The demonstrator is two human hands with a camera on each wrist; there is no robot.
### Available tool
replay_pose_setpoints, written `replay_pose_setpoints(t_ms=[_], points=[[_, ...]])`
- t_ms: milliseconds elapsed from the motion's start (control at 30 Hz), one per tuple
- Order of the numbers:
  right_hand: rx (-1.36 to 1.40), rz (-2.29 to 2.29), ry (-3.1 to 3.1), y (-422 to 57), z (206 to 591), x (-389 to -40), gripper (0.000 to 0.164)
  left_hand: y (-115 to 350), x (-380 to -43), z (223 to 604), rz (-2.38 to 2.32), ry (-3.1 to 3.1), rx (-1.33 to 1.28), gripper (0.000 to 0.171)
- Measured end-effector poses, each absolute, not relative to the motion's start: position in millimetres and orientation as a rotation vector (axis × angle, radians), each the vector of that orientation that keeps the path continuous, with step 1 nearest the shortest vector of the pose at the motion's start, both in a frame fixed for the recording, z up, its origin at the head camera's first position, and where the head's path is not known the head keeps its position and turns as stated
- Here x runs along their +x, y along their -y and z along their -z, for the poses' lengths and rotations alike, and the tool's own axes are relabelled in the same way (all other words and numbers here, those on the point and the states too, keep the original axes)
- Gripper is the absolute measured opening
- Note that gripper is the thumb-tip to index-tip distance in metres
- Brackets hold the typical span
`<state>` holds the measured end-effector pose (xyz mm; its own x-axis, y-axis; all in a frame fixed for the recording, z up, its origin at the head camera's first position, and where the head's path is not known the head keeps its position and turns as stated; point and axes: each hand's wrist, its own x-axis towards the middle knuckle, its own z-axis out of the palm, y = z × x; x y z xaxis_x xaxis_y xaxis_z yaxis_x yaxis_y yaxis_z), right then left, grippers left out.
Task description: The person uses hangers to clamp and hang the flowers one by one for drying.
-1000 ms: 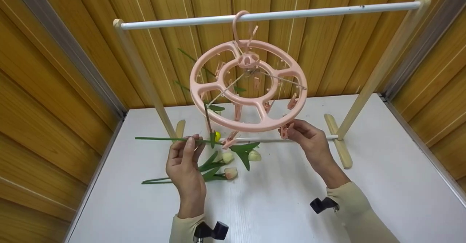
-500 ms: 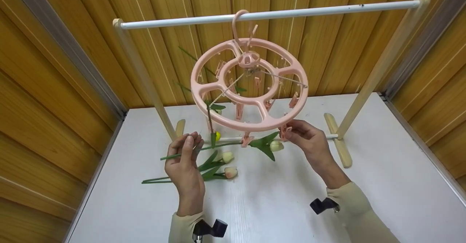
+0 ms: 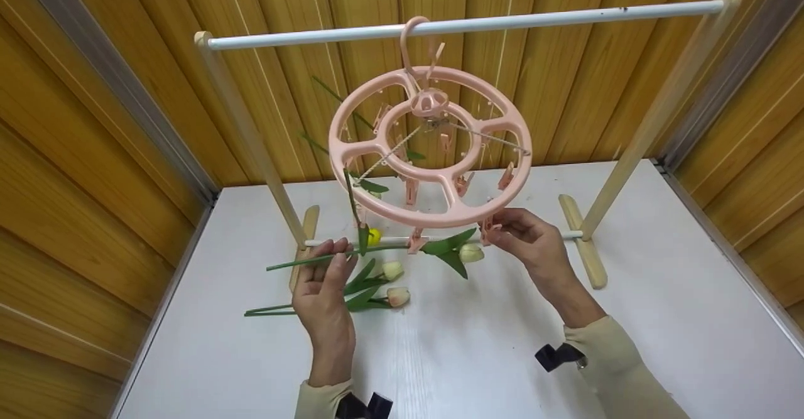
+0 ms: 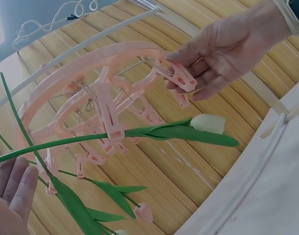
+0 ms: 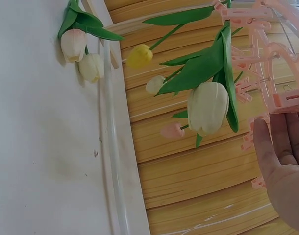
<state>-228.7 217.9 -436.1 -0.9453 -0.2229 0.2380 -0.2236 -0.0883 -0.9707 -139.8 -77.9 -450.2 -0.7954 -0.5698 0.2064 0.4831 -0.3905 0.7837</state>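
Left hand [image 3: 323, 296] held loosely spread, fingers relaxed, with the stem of a white tulip [image 4: 157, 132] laid across them; whether it is also pressed by the thumb cannot be told. The tulip is stretched out sideways between the hands, its stem passing at a pink clip [image 4: 108, 117] to the right of the left hand, bloom near the right hand's fingertips. Another pink clip [image 3: 487, 229] is pinched between thumb and fingers of the right hand [image 3: 529, 242]. Both clips are hung from the pink round hanger [image 3: 433, 219], placed above and between the hands and hooked on a white bar [image 3: 565, 23]. A yellow tulip [image 3: 374, 237] is seen just beyond the left fingertips. Two pale tulips [image 3: 397, 297] are laid on the bench [image 3: 471, 356], blooms right of the left hand, stems passing beneath it.
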Motion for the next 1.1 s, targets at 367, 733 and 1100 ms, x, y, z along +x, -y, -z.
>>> replay_pose_setpoints(t_ms=[367, 733, 1100], points=[[0.478, -2.233, 2.144, -217.3, 432.9, -226.6, 0.032, 87.2, -129.9, 484.8, 2.145, 1.426, 0.427, 0.044], [0.482, -2.281, 2.083, -215.3, 433.3, -225.0, 0.032, 107.6, -127.5, 508.2, 2.092, 1.509, 0.558, 0.042], [0.505, -2.276, 2.056, -215.5, 432.2, -223.3, 0.032, 126.9, -127.2, 524.4, 2.075, 1.538, 0.661, 0.042]])
